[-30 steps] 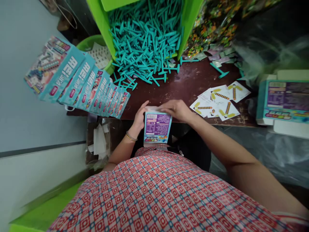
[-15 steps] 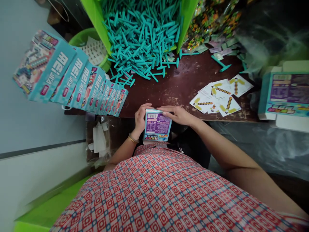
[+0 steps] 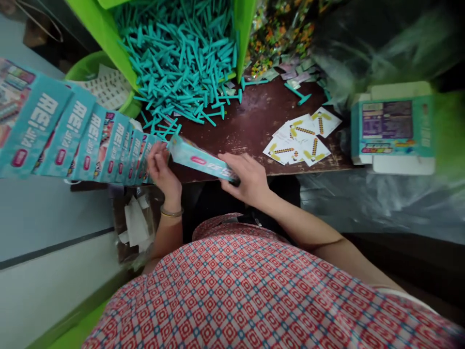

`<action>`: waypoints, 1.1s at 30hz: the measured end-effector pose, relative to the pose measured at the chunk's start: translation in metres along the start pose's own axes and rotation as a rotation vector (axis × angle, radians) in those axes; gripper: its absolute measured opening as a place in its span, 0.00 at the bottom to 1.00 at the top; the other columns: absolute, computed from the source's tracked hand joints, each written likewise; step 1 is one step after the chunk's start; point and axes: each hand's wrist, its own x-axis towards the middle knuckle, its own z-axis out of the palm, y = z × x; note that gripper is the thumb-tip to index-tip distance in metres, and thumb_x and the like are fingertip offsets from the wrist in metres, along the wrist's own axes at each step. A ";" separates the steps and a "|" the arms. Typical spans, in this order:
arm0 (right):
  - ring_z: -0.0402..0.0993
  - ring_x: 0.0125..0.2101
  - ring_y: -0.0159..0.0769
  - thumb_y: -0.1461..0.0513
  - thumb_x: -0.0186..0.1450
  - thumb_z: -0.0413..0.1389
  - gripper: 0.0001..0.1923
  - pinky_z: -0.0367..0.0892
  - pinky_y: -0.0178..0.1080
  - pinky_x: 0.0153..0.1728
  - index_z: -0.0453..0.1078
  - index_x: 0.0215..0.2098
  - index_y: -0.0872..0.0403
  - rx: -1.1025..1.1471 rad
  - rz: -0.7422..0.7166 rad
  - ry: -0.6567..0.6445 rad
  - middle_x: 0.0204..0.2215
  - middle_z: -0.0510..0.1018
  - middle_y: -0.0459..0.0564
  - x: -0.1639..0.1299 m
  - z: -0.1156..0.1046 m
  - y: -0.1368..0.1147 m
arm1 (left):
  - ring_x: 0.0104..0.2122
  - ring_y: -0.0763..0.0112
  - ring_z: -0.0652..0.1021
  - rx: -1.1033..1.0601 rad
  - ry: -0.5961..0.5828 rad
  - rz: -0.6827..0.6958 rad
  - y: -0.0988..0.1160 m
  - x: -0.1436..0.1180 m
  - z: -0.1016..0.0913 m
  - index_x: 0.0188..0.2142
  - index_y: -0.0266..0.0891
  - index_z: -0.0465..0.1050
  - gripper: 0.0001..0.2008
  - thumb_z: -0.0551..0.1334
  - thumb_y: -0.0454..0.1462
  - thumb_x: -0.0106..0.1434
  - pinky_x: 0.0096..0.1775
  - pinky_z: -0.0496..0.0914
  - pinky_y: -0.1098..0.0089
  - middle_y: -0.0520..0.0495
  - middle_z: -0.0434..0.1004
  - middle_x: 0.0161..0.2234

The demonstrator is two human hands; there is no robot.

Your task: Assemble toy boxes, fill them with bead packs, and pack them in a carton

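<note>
A flat turquoise box [image 3: 201, 159] is held at its near right end by my right hand [image 3: 249, 178], thumb and fingers on either side. Its narrow side with a pink label faces up, and it slants over the table's front edge. My left hand [image 3: 162, 169] is beside the box's far left end, against the end of a row of boxes [image 3: 89, 140]. Its fingers are apart and slightly bent, with nothing seen in them; whether they touch the row I cannot tell. The boxes in the row stand leaning along the left side.
A green bin [image 3: 244, 39] lies tipped with turquoise T-shaped sticks [image 3: 181, 63] spilling out. Behind the row stands a green basket [image 3: 132, 107]. Cards with pickaxe pictures [image 3: 298, 138] lie on the brown table [image 3: 254, 116]. An unfolded box [image 3: 394, 128] sits at right.
The box has gone from upright between both hands at my lap to slanted over the table edge, turned onto its side. My left hand has let go of it and moved left. The view has shifted.
</note>
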 end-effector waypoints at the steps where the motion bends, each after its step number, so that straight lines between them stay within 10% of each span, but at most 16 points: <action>1: 0.69 0.62 0.53 0.57 0.73 0.57 0.30 0.67 0.56 0.62 0.62 0.72 0.49 -0.141 -0.017 0.011 0.67 0.71 0.56 0.006 0.001 -0.003 | 0.59 0.65 0.75 -0.002 0.049 0.057 0.000 0.004 0.002 0.58 0.38 0.67 0.17 0.50 0.45 0.79 0.61 0.70 0.56 0.38 0.71 0.61; 4: 0.67 0.64 0.55 0.56 0.74 0.56 0.29 0.66 0.58 0.62 0.64 0.71 0.52 -0.323 -0.037 -0.106 0.68 0.69 0.59 0.012 0.004 0.022 | 0.62 0.61 0.74 0.146 0.007 0.268 0.000 -0.003 0.013 0.62 0.40 0.67 0.19 0.51 0.44 0.79 0.63 0.69 0.51 0.39 0.71 0.62; 9: 0.51 0.73 0.64 0.49 0.74 0.53 0.31 0.46 0.74 0.68 0.65 0.69 0.56 -0.521 0.430 0.149 0.71 0.63 0.66 -0.042 -0.014 0.111 | 0.72 0.41 0.62 0.605 -0.825 0.409 -0.011 -0.058 0.048 0.67 0.39 0.67 0.37 0.69 0.52 0.65 0.70 0.54 0.40 0.30 0.64 0.70; 12: 0.50 0.74 0.65 0.52 0.74 0.53 0.32 0.40 0.75 0.69 0.64 0.71 0.58 -0.518 0.457 0.083 0.70 0.64 0.66 -0.088 -0.022 0.130 | 0.74 0.34 0.54 0.771 -1.026 0.369 -0.020 -0.084 0.070 0.70 0.36 0.64 0.42 0.74 0.46 0.60 0.71 0.47 0.35 0.28 0.53 0.74; 16: 0.70 0.65 0.50 0.61 0.73 0.49 0.21 0.62 0.58 0.68 0.77 0.59 0.50 -0.278 0.313 -0.019 0.61 0.78 0.56 -0.113 -0.028 0.128 | 0.68 0.41 0.68 0.691 -0.959 0.333 -0.021 -0.081 0.078 0.61 0.40 0.77 0.24 0.66 0.37 0.65 0.68 0.59 0.41 0.32 0.74 0.64; 23: 0.79 0.30 0.41 0.49 0.65 0.63 0.15 0.76 0.43 0.37 0.79 0.31 0.51 0.037 0.473 0.509 0.28 0.83 0.48 -0.058 -0.083 0.116 | 0.44 0.59 0.84 0.321 -0.579 0.294 0.044 -0.018 0.046 0.43 0.39 0.83 0.24 0.55 0.53 0.75 0.50 0.75 0.60 0.41 0.86 0.41; 28: 0.80 0.37 0.42 0.50 0.67 0.64 0.12 0.75 0.45 0.43 0.79 0.36 0.50 -0.128 0.175 0.557 0.33 0.83 0.49 -0.003 -0.129 0.082 | 0.29 0.66 0.78 0.260 -0.418 0.180 0.064 0.001 0.033 0.32 0.38 0.80 0.28 0.58 0.58 0.72 0.34 0.72 0.67 0.46 0.80 0.28; 33: 0.78 0.42 0.50 0.49 0.70 0.58 0.18 0.72 0.56 0.52 0.76 0.27 0.50 -0.385 0.232 0.375 0.29 0.81 0.54 -0.010 -0.125 0.133 | 0.25 0.69 0.74 0.234 -0.198 0.136 0.053 0.001 0.012 0.30 0.40 0.80 0.26 0.60 0.57 0.71 0.30 0.69 0.68 0.51 0.73 0.23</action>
